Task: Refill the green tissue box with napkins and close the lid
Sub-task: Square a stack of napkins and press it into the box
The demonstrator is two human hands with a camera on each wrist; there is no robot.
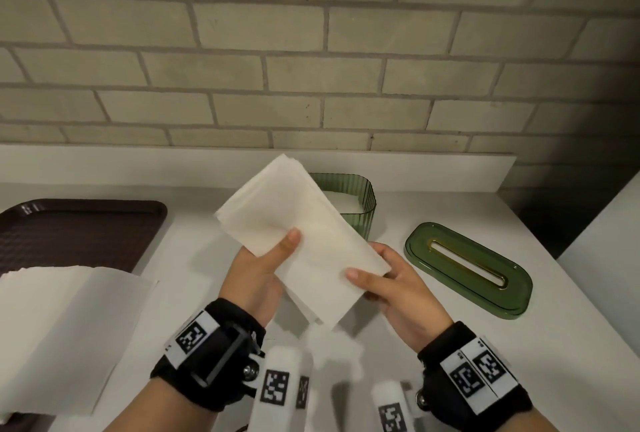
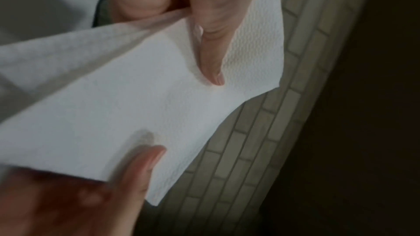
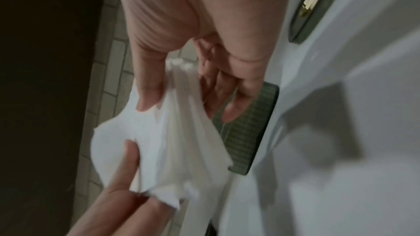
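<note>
Holding a folded stack of white napkins (image 1: 301,234) at the centre of the head view, both hands grasp it from below: the left hand (image 1: 258,269) has its thumb laid across the top sheet and its fingers underneath, and the right hand (image 1: 398,288) pinches the stack's lower right corner between thumb and fingers. The stack tilts from the upper middle of the frame down toward the right hand and is raised clear of the white counter (image 1: 450,345). It hides the left part of the green tissue box (image 1: 362,201), which stands open just behind it, upper middle, with something white showing inside. The green lid (image 1: 467,269) lies flat on the counter at the right, apart from the box, its long slot facing up. At the left edge sits a dark brown tray (image 1: 79,230), and below it, lower left, a larger pile of white napkins (image 1: 62,334) overlapping the tray's near rim. A pale brick wall (image 1: 311,50) fills the top of the frame. From the right wrist view, the napkin edges fan out loosely between the two hands.
</note>
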